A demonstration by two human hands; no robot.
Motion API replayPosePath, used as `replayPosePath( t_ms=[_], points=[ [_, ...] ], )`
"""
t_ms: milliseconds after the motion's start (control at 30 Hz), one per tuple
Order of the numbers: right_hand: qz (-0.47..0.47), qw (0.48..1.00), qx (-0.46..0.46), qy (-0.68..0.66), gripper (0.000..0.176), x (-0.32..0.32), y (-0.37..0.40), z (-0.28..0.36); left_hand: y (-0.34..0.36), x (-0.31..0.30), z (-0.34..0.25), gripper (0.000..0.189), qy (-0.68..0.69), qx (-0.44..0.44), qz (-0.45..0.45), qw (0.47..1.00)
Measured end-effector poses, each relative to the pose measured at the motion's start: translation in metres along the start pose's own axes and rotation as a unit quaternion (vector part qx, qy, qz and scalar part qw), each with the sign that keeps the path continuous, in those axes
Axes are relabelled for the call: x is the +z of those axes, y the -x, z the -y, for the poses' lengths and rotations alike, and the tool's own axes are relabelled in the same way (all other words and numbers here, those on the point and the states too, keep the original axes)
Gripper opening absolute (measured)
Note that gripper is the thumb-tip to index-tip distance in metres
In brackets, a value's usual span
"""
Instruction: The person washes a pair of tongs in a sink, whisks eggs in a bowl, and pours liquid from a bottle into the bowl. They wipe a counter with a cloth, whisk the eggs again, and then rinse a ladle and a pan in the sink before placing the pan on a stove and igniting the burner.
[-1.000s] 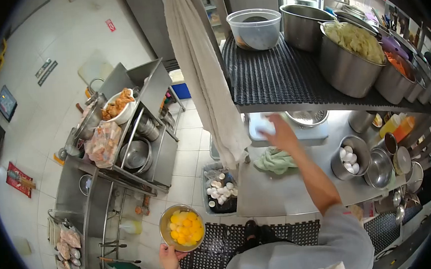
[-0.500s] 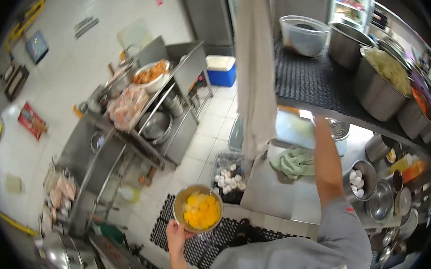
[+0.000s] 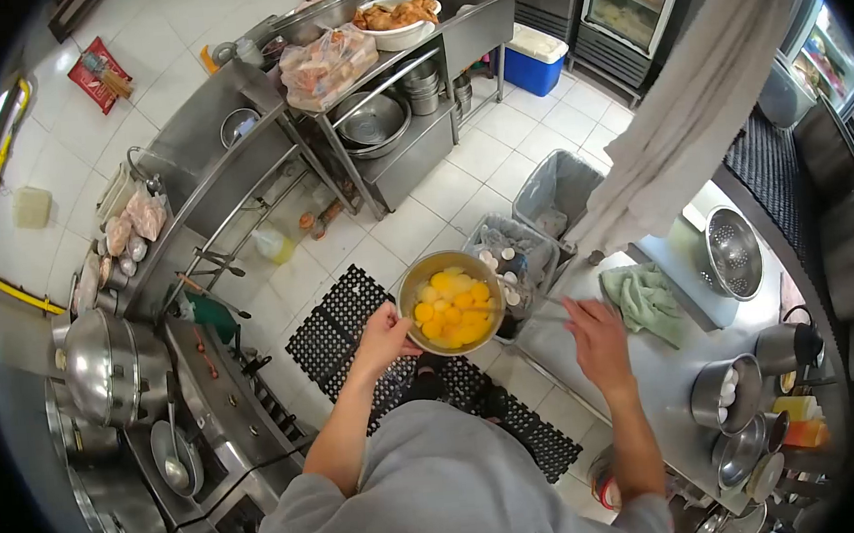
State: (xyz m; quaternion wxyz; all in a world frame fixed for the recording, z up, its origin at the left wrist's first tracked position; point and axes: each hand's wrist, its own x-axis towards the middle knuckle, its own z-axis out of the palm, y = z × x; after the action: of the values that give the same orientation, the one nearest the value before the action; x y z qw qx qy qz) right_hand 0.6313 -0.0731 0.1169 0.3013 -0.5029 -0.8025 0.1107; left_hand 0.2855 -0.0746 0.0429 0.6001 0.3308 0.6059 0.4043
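My left hand [image 3: 385, 341] grips the near-left rim of a round metal bowl [image 3: 439, 263] and holds it out over the floor. Many raw egg yolks [image 3: 453, 307] in clear whites lie in the bowl. To the right of it, my right hand [image 3: 598, 339] is closed around a thin metal utensil [image 3: 547, 310], which points toward the bowl; motion blur hides its exact kind. Close beyond my right hand, a crumpled green cloth [image 3: 641, 303] rests on the steel counter [image 3: 593, 379].
A colander [image 3: 733, 253] and a pot of white eggs [image 3: 725, 394] stand on the right counter. Lined bins [image 3: 560, 190], one with eggshells, are just beyond the bowl. A hanging cloth [image 3: 698, 99] droops at upper right. A stove [image 3: 235, 419] flanks my left; a black rubber mat [image 3: 338, 337] lies below.
My right hand has come back from the far counter under the shelf, now with a thin utensil. My view has turned right, and the bowl is now in front of my body.
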Motion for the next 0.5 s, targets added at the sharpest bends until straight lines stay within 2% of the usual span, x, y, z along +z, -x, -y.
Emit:
replayPosePath(
  t_ms=[100,200,300,400,500],
  points=[
    [0.041,0.99,-0.098,0.095,0.029,0.051,-0.056,-0.001,-0.031,-0.005,-0.012,0.014,-0.03,0.0,0.028,0.999],
    [0.157,0.986,-0.035,-0.044,0.021,0.102,-0.084,-0.02,-0.083,-0.018,-0.003,0.019,-0.045,0.016,0.062,0.997],
    [0.033,0.998,0.043,0.041,0.021,0.125,-0.109,-0.012,-0.116,-0.029,-0.013,0.02,-0.06,0.031,0.095,0.993],
    [0.064,0.992,0.065,-0.084,0.022,0.145,-0.118,-0.007,-0.142,-0.04,-0.023,0.02,-0.062,0.049,0.106,0.991],
    [0.019,0.989,0.119,0.085,0.025,0.139,-0.142,0.014,-0.159,-0.053,-0.026,0.02,-0.042,0.043,0.13,0.99]
  ],
)
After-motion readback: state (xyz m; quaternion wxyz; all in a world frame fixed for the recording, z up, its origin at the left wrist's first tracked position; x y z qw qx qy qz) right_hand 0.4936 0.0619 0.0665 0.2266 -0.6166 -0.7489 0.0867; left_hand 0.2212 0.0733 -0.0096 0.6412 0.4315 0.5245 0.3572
